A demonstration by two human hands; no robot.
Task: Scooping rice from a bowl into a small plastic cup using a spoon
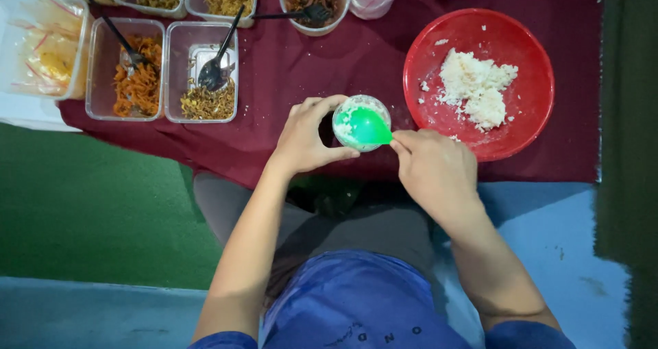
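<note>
The left hand (306,138) is curling around a small round cup (361,122), thumb below and fingers over the far side, holding it steady near the front edge of the maroon cloth (308,68). The right hand (436,167) is pinching the handle of a green spoon (369,127) between closed fingers, and the spoon's bowl is lying across the mouth of the cup, pressing against white rice inside. Just to the right of the cup, a red bowl (528,109) is sitting on the cloth, with a loose heap of rice (474,86) resting in it and a few grains scattered on its floor. Farther out to the left, two clear square containers are standing side by side: one (127,68) is holding orange shredded food, the other (203,73) brown food and a dark spoon (214,69). More containers of fried toppings are lining the far edge, one round tub (313,3) having a black fork in it. The person's forearms are reaching forward over their lap.
</note>
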